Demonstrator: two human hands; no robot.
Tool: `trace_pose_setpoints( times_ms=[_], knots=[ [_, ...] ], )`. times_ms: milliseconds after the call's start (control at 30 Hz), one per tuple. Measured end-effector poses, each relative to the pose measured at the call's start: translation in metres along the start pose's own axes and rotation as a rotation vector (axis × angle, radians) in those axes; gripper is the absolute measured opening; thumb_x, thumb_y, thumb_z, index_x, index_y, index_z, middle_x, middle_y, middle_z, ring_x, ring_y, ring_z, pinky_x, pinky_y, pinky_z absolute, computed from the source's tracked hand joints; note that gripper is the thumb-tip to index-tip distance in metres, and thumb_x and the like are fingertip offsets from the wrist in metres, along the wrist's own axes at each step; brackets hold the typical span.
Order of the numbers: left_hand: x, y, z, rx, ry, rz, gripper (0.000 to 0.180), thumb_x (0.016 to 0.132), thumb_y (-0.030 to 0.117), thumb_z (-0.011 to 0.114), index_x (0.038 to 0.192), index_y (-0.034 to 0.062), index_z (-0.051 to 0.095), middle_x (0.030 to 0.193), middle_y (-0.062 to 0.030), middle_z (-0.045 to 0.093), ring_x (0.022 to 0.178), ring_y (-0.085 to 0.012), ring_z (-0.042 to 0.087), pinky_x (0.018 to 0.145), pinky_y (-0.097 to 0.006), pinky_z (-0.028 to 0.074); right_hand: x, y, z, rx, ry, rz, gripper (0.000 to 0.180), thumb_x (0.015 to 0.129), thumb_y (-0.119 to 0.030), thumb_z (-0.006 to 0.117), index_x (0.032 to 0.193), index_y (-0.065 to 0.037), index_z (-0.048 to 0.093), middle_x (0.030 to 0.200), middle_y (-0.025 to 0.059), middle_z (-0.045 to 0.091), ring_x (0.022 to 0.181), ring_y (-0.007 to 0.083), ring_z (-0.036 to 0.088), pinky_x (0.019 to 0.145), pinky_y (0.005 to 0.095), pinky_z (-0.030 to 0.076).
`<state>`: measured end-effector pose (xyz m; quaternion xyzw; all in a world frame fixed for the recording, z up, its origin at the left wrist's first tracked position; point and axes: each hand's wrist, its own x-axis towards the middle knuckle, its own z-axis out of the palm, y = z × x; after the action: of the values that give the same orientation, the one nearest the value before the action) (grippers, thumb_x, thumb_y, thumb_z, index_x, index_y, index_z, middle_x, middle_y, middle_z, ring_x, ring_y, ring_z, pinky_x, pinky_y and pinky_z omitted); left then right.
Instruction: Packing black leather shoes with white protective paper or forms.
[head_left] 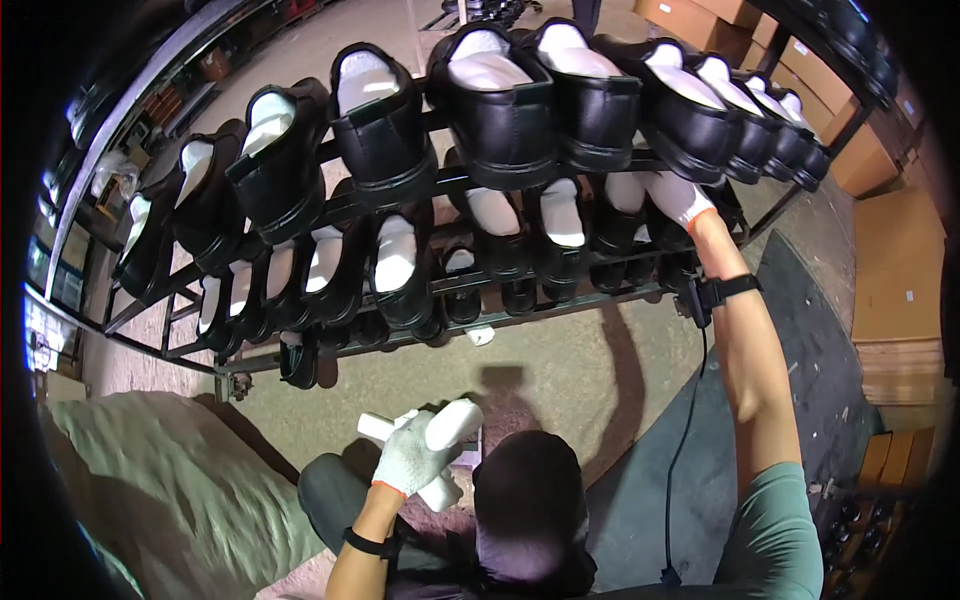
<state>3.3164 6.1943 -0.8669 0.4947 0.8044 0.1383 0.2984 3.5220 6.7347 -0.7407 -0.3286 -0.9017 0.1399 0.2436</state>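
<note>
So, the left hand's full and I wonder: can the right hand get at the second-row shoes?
Probably yes: the right hand is already among the second-row shoes, with nothing blocking it.

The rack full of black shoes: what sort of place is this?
Probably a shoe factory or warehouse floor. A tiered metal rack holds rows of black shoes stuffed with white forms, cardboard boxes are stacked along the wall, and the person's gloved left hand holds white forms too.

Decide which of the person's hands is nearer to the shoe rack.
Right. The right hand reaches in among the black shoes on the rack; the left hand is low, away from it, holding white shoe forms.
</note>
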Motion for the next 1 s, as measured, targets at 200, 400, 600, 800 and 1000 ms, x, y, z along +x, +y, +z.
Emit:
trace_pose_setpoints(
  times_ms=[200, 400, 600, 800, 1000],
  knots=[
    [0.020, -0.014, 0.016, 0.136, 0.150, 0.281, 0.054, 0.092, 0.034, 0.085, 0.135, 0.0083, 0.066, 0.114, -0.0203, 0.068, 0.108, -0.0427, 0.070, 0.087, -0.052, 0.061, 0.003, -0.023, 0.034, -0.400, 0.048, -0.139, 0.029, 0.099, -0.027, 0.067, 0.112, -0.007, 0.084, 0.107, 0.0221, 0.081, 0.105, 0.0455, 0.077, 0.100, 0.0528, 0.060],
    [0.027, 0.026, -0.024, -0.033, 0.218, 0.143, 0.050, 0.092, 0.036, 0.087, 0.128, 0.0074, 0.069, 0.110, -0.0197, 0.069, 0.103, -0.0447, 0.072, 0.087, -0.053, 0.061, -0.009, -0.027, 0.041, -0.193, 0.283, -0.119, 0.022, 0.092, -0.029, 0.083, 0.102, -0.009, 0.086, 0.095, 0.0219, 0.080, 0.091, 0.0395, 0.079, 0.085, 0.0484, 0.062],
    [0.026, 0.044, -0.044, -0.165, 0.289, 0.206, 0.049, 0.089, 0.034, 0.088, 0.128, 0.0080, 0.072, 0.117, -0.0194, 0.072, 0.107, -0.0438, 0.071, 0.095, -0.051, 0.059, -0.044, -0.080, -0.009, -0.279, 0.169, -0.008, 0.028, 0.098, -0.028, 0.076, 0.111, -0.005, 0.083, 0.104, 0.0218, 0.079, 0.101, 0.0431, 0.077, 0.090, 0.0483, 0.061],
    [0.042, 0.090, -0.067, 0.294, 0.309, 0.655, 0.056, 0.085, 0.031, 0.089, 0.133, 0.0106, 0.071, 0.117, -0.0168, 0.072, 0.109, -0.0411, 0.072, 0.094, -0.051, 0.060, -0.189, -0.202, -0.003, 0.679, -0.081, -0.015, 0.063, 0.098, -0.009, 0.077, 0.158, -0.003, 0.059, 0.145, 0.0173, 0.070, 0.122, 0.0262, 0.070, 0.106, 0.0412, 0.057],
    [0.059, 0.186, -0.076, 0.182, 0.034, 0.791, 0.059, 0.082, 0.040, 0.092, 0.123, 0.0046, 0.071, 0.109, -0.0169, 0.073, 0.107, -0.0378, 0.073, 0.090, -0.046, 0.061, -0.215, -0.165, -0.017, 0.824, -0.574, -0.052, 0.069, 0.096, -0.014, 0.080, 0.160, -0.007, 0.056, 0.138, 0.0189, 0.074, 0.122, 0.0310, 0.073, 0.102, 0.0417, 0.059]
  ],
)
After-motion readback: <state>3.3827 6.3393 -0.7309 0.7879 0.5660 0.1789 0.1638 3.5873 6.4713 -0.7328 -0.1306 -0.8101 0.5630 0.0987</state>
